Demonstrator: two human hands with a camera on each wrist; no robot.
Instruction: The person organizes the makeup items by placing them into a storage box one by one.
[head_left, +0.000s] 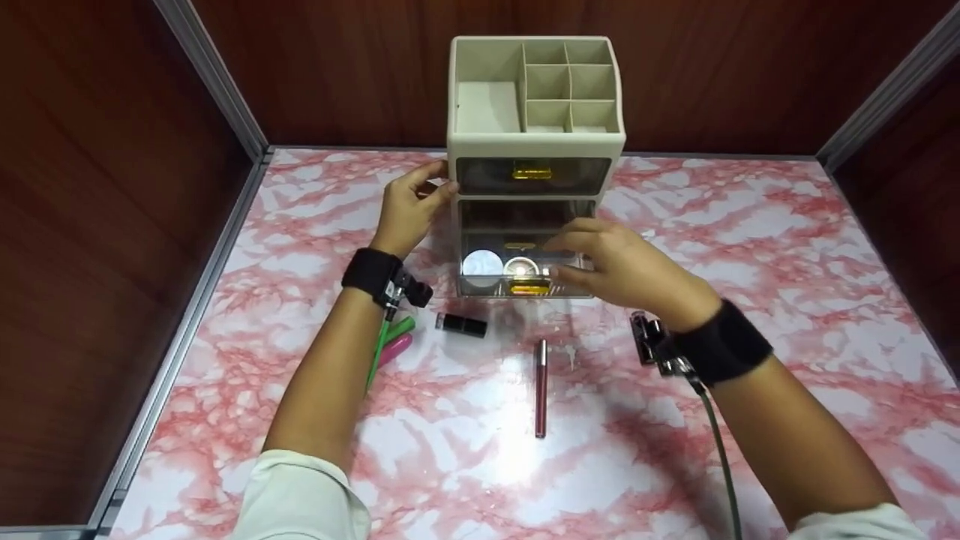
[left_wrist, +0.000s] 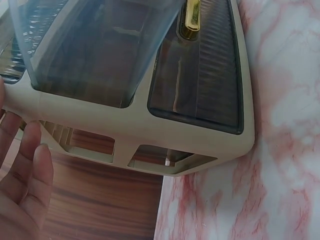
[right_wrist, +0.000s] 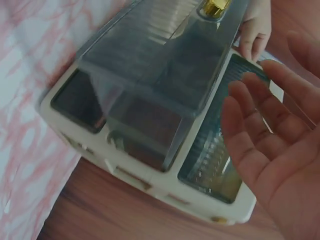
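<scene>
A cream cosmetics organizer [head_left: 537, 145] stands at the back of the table, its clear middle drawer [head_left: 487, 238] pulled out. In that drawer lie a white round disc [head_left: 482, 264] and a gold-rimmed round compact [head_left: 521, 268]. My left hand [head_left: 409, 208] rests its fingertips against the organizer's left side, near the dark top drawer [head_left: 487, 177]. Over the drawer's right part hovers my right hand [head_left: 626, 266], fingers loosely bent. In the right wrist view, nothing shows between this hand's fingers [right_wrist: 245, 145]; the drawer is beside them.
A black lipstick tube [head_left: 463, 324] lies before the drawer, a red lip gloss tube [head_left: 541, 390] nearer me. Green [head_left: 399, 328] and pink [head_left: 396, 349] tubes lie by my left forearm. Dark tubes [head_left: 642, 337] sit by my right wrist. Wooden panels [head_left: 337, 75] enclose the table.
</scene>
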